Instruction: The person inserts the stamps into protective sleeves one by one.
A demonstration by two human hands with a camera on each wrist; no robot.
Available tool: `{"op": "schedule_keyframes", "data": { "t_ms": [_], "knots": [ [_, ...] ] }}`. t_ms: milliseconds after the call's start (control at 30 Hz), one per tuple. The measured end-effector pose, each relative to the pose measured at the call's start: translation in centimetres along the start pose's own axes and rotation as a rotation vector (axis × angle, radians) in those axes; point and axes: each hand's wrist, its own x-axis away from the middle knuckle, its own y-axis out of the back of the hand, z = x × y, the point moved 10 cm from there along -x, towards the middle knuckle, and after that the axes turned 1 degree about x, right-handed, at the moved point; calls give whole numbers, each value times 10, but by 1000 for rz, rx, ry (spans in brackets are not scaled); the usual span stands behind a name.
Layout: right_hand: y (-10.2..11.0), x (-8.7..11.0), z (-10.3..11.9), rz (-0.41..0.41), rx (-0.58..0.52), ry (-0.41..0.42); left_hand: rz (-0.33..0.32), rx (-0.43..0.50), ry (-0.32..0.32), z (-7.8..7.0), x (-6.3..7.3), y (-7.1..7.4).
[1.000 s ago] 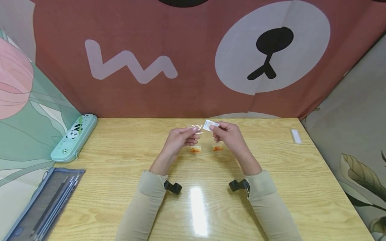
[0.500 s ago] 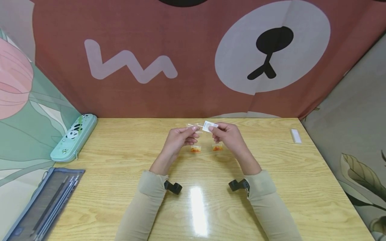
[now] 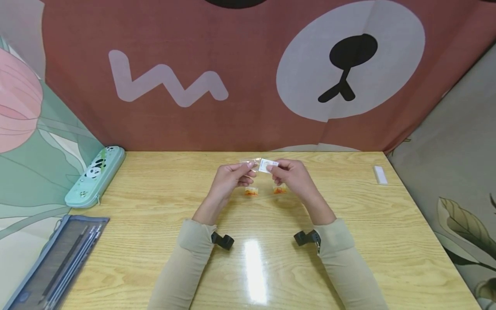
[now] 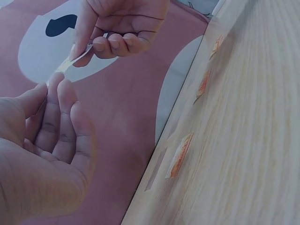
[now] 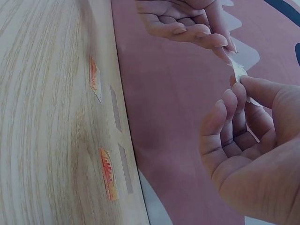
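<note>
In the head view my left hand (image 3: pixel 236 175) pinches a small clear plastic sleeve (image 3: pixel 253 163) between thumb and fingers. My right hand (image 3: pixel 289 175) pinches a small white printed card (image 3: pixel 267 165), whose left edge meets the sleeve's right end. Whether the card's edge is inside the sleeve, I cannot tell. Both hands are above the far part of the table. Below them lie two small orange-and-white printed pieces, a left one (image 3: pixel 251 191) and a right one (image 3: pixel 280 189). The left wrist view also shows a third orange piece (image 4: pixel 216 46) farther off.
A mint panda pencil case (image 3: pixel 96 177) lies at the table's left edge. Nearer is a blue mesh pouch (image 3: pixel 73 258) with several pencils. A white eraser-like block (image 3: pixel 380 175) lies at the right. Behind the table (image 3: pixel 155 241) hangs a red-brown bear-print cloth (image 3: pixel 248 125).
My right hand has moved slightly left and brought the card up against the sleeve's end. The left hand has stayed almost still, with the sleeve shifting a little in its fingers.
</note>
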Motion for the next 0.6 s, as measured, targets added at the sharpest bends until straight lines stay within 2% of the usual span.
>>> {"op": "schedule_keyframes", "data": {
  "t_ms": [600],
  "knots": [
    [0,0,-1,20,18,-22,14,-57,-47,-2,-1,-1]
  ]
}}
